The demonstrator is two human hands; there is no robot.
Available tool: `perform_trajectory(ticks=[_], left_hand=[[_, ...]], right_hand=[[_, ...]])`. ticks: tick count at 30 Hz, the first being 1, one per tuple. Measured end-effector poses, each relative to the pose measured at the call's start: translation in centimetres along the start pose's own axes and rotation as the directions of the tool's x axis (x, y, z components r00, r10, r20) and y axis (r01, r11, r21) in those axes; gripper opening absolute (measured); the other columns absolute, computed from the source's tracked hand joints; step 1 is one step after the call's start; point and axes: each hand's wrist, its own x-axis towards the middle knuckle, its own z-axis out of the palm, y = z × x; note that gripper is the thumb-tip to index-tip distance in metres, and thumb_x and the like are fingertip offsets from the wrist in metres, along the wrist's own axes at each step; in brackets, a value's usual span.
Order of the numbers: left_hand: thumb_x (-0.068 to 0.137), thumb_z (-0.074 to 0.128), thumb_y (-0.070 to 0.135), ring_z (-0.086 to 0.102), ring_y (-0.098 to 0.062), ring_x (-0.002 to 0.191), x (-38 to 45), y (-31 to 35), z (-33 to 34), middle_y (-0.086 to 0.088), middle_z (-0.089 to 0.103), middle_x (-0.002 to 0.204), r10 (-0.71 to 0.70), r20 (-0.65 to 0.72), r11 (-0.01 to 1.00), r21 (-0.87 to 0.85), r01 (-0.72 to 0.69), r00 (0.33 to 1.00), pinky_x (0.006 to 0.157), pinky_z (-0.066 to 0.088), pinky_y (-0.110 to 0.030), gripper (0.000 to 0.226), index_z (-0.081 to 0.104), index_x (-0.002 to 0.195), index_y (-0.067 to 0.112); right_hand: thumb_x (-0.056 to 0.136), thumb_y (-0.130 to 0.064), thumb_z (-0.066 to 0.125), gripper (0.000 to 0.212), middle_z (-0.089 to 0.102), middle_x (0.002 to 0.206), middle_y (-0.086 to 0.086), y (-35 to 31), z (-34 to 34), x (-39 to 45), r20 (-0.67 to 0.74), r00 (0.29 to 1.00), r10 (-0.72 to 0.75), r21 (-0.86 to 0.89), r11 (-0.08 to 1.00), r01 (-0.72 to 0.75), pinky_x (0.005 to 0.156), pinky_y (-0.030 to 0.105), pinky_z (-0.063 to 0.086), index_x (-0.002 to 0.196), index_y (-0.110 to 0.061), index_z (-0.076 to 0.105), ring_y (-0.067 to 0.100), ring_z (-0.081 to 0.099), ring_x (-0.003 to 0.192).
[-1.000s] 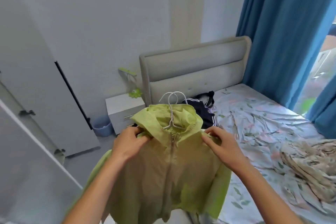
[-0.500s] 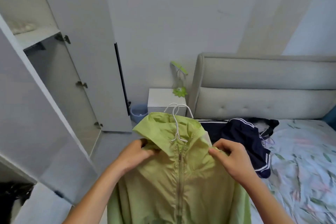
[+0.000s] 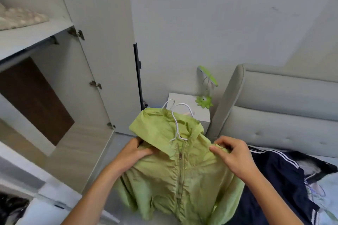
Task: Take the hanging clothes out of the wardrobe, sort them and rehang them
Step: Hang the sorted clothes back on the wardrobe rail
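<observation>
The light, limp green jacket [image 3: 181, 175] is being pinched at both shoulders by the left hand [image 3: 133, 155] and right hand [image 3: 234, 155], fingers [image 3: 217, 149] curled round slippery fabric.

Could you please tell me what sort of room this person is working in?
Most likely a bedroom: a bed with a padded headboard, a nightstand beside it, and an open wardrobe on the left.

The jacket [image 3: 175, 173] runs off the bottom edge, hem unseen. Its collar covers the left hand's [image 3: 132, 153] fingertips and most of the hangers [image 3: 176, 122]; only the hooks show. A dark blurred heap [image 3: 11, 208] sits cut off at the lower left corner. The bed [image 3: 285, 113] leaves the frame rightward.
</observation>
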Motion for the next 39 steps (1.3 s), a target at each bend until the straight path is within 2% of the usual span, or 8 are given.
perform_trajectory(ticks=[6, 11, 14, 17, 23, 30, 35, 39], left_hand=[[0.080, 0.070, 0.008, 0.075, -0.003, 0.080, 6.3, -0.3, -3.7, 0.005, 0.082, 0.091, -0.088, -0.262, 0.984, -0.171, 0.044, 0.961, 0.063, 0.052, -0.010, 0.030, 0.070, 0.109, 0.005], [0.109, 0.044, 0.008, 0.068, -0.029, 0.098, 8.0, -2.0, -7.7, -0.027, 0.073, 0.117, -0.297, -0.438, 0.845, -0.534, 0.020, 0.849, 0.046, 0.042, -0.007, 0.031, 0.066, 0.122, -0.010], [0.101, 0.049, 0.053, 0.073, -0.020, 0.073, 8.5, 0.1, -8.3, -0.009, 0.078, 0.080, -0.386, -0.494, 0.823, -0.565, 0.050, 0.779, 0.056, 0.056, -0.020, 0.054, 0.075, 0.091, 0.007], [0.100, 0.048, 0.070, 0.065, -0.025, 0.060, 9.3, -0.5, -11.4, -0.012, 0.064, 0.064, -0.364, -0.587, 0.791, -0.605, -0.093, 0.724, 0.059, 0.054, -0.027, 0.071, 0.065, 0.068, 0.009], [0.103, 0.050, 0.058, 0.072, -0.041, 0.110, 10.8, -1.6, -18.2, -0.024, 0.075, 0.116, -0.439, -0.548, 0.749, -0.661, -0.048, 0.712, 0.105, 0.054, -0.051, 0.060, 0.076, 0.121, 0.007], [0.059, 0.056, 0.102, 0.073, -0.025, 0.102, 13.6, -4.8, -24.8, -0.001, 0.077, 0.111, -0.415, -0.679, 0.888, -0.446, 0.109, 0.605, 0.099, 0.055, -0.048, 0.100, 0.072, 0.115, 0.021], [0.067, 0.068, 0.086, 0.067, -0.020, 0.073, 12.9, -6.1, -26.3, -0.008, 0.073, 0.085, -0.346, -0.719, 0.930, -0.348, 0.119, 0.603, 0.069, 0.050, -0.035, 0.089, 0.064, 0.101, 0.005], [0.080, 0.087, 0.046, 0.057, -0.004, 0.063, 12.6, -7.5, -27.4, 0.011, 0.063, 0.070, -0.280, -0.759, 0.958, -0.257, 0.124, 0.588, 0.057, 0.043, -0.020, 0.050, 0.064, 0.100, 0.006]], right_hand=[[0.081, -0.038, 0.088, 0.016, 0.057, 0.063, -0.006, -0.1, 3.1, 13.3, 0.142, 0.980, -0.140, 0.081, 0.988, 0.129, 0.068, 0.040, 0.051, 0.081, -0.029, 0.074, 0.012, 0.054, 0.061], [0.081, -0.031, 0.089, 0.021, 0.048, 0.057, -0.012, -2.6, 6.4, 21.0, 0.283, 0.915, -0.286, 0.157, 0.955, 0.250, 0.061, 0.031, 0.039, 0.074, -0.026, 0.070, 0.006, 0.042, 0.056], [0.082, -0.029, 0.088, 0.019, 0.046, 0.057, -0.004, -3.6, 9.5, 24.9, 0.341, 0.885, -0.318, 0.213, 0.943, 0.256, 0.061, 0.032, 0.037, 0.076, -0.023, 0.071, 0.008, 0.040, 0.056], [0.083, -0.025, 0.087, 0.017, 0.042, 0.055, -0.007, -5.1, 13.3, 28.6, 0.391, 0.849, -0.355, 0.265, 0.927, 0.266, 0.062, 0.033, 0.036, 0.078, -0.021, 0.071, 0.010, 0.038, 0.057], [0.086, -0.021, 0.085, 0.019, 0.036, 0.058, -0.006, -9.0, 20.2, 34.8, 0.475, 0.783, -0.402, 0.278, 0.913, 0.300, 0.061, 0.033, 0.031, 0.076, -0.018, 0.068, 0.013, 0.036, 0.059], [0.087, -0.024, 0.083, 0.015, 0.042, 0.059, -0.011, -13.0, 26.9, 41.7, 0.493, 0.775, -0.397, 0.261, 0.916, 0.304, 0.063, 0.033, 0.035, 0.082, -0.023, 0.070, 0.011, 0.042, 0.059], [0.090, -0.033, 0.081, 0.015, 0.052, 0.061, -0.015, -16.8, 34.1, 45.1, 0.521, 0.735, -0.435, 0.258, 0.900, 0.350, 0.065, 0.036, 0.043, 0.083, -0.029, 0.069, 0.007, 0.049, 0.060], [0.088, -0.034, 0.083, 0.016, 0.057, 0.066, -0.017, -20.0, 39.8, 47.6, 0.543, 0.680, -0.492, 0.293, 0.871, 0.395, 0.065, 0.034, 0.043, 0.081, -0.031, 0.069, 0.007, 0.052, 0.065]])
